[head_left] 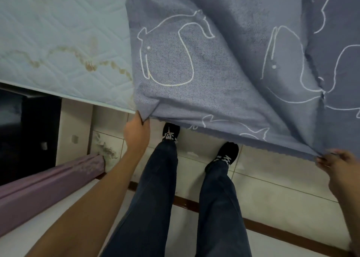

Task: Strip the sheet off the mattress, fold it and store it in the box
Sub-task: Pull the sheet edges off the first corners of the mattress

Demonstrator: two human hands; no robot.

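The fingers of the left hand (136, 133) are curled and pinch a corner of the sheet (224, 61), just at the near edge of the mattress (58, 42). The fingers of the right hand (337, 165) grasp the near edge of the sheet at the right side. This edge hangs stretched between both hands, above the floor (272, 190). The sheet is grey-blue with white drawn animals and covers the right part of the mattress. The left part is bare, pale and stained. Below the sheet edge stand black shoes (171, 133). A purple cloth (48, 184) lies near, on the left.
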